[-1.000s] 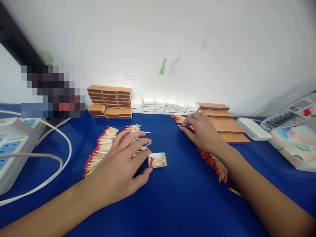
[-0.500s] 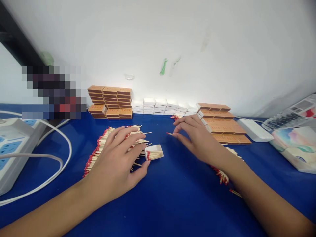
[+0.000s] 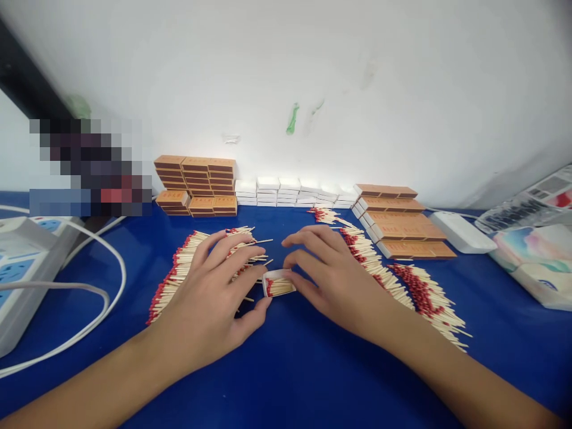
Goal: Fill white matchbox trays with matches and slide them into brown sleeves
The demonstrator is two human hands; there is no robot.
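Between the thumb and forefinger of my left hand (image 3: 218,292) is the left end of a small white matchbox tray (image 3: 267,285). Red-headed matches (image 3: 281,288) lie in it, heads to the left. My right hand (image 3: 333,277) is at the tray's right end, thumb and forefinger closed together there on a match that their tips mostly hide. A wide heap of matches (image 3: 179,271) spreads beneath and beyond my left hand. More loose matches (image 3: 357,244) lie by my right hand and forearm, with another band of matches (image 3: 424,292) farther right.
Orange matchboxes (image 3: 196,173) are stacked at the back left, white trays (image 3: 288,190) along the wall, and more orange matchboxes (image 3: 402,223) in steps at the right. A power strip (image 3: 27,268) with white cables is at left; a white adapter (image 3: 465,232) and tissue pack (image 3: 531,262) at right.
My right hand has moved left and toward me, bringing a match from beside the right-hand heap to the tray. My left hand keeps its hold on the tray almost unmoved.
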